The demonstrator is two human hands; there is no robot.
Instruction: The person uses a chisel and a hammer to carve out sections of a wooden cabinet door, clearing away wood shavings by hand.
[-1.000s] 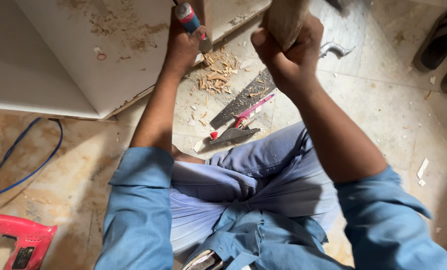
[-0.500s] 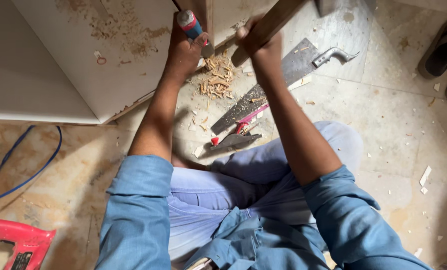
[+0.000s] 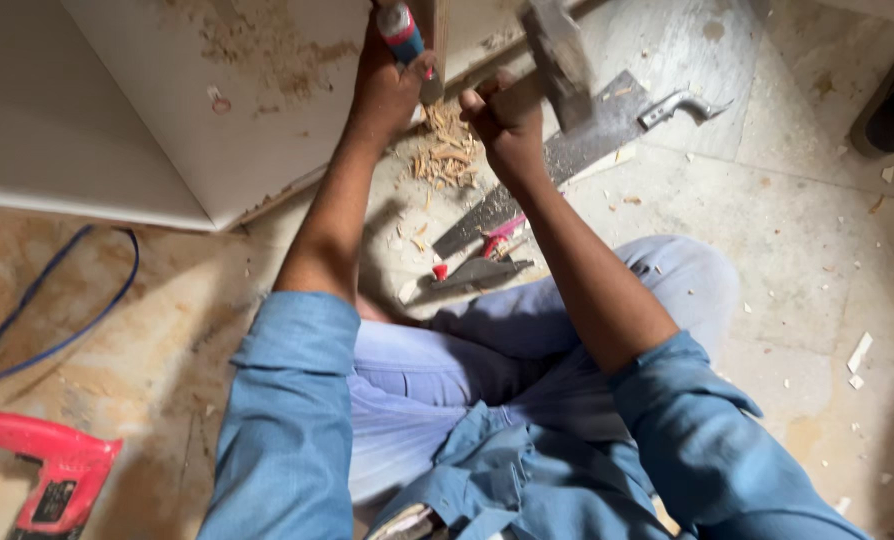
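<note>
Left hand (image 3: 385,85) — closed round a red-and-blue-handled chisel (image 3: 404,30), held at the white board's (image 3: 257,110) edge | right hand (image 3: 507,118) — gripped on a blurred wooden-handled hammer (image 3: 557,55) | steel handsaw (image 3: 567,150) laid on the floor beside wood chips (image 3: 445,155)

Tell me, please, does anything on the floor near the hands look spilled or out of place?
Yes. Pale wood shavings lie scattered on the tiled floor beside the white board's edge, just below the left hand gripping a red-and-blue-handled tool. A bare handsaw lies loose under the right hand.
</note>
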